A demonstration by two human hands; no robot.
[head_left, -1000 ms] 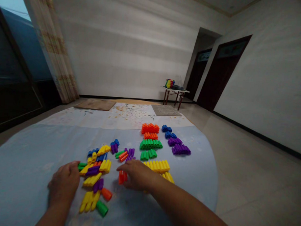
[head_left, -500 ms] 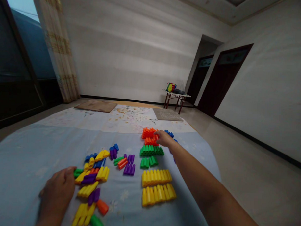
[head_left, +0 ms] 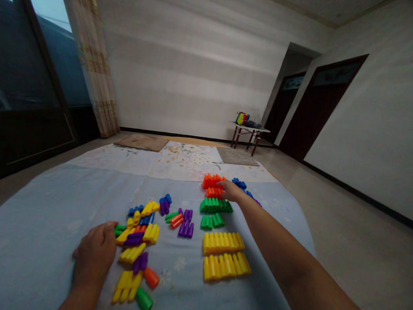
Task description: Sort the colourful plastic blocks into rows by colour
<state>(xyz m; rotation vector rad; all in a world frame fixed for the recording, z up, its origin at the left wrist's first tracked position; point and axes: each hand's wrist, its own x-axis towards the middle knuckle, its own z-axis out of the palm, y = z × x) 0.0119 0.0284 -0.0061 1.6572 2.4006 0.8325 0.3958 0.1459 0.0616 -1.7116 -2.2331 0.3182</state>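
My left hand [head_left: 96,250] rests on the cloth with its fingers curled, at the left side of a loose pile of plastic blocks. Its fingertips meet a green block [head_left: 120,230]; what they hold, if anything, is hidden. Yellow [head_left: 132,253], purple [head_left: 134,238] and blue blocks lie mixed in that pile. My right hand [head_left: 230,191] reaches forward, its fingers closed on an orange block at the right end of the front orange row [head_left: 213,192]. Another orange row [head_left: 212,180] stands just behind. Green rows [head_left: 215,205] and yellow rows [head_left: 223,243] lie nearer me.
Blue blocks [head_left: 239,183] lie beyond my right wrist, with purple partly behind the arm. Small purple, green and orange clusters [head_left: 186,229] sit between pile and rows. A brown board [head_left: 141,143] and a grey mat [head_left: 238,156] lie at the far edge; a small table [head_left: 251,128] stands beyond.
The view has turned slightly left, so everything sits further right in the picture. My right hand stays at the orange rows, its fingers shifted slightly; my left hand stays beside the pile.
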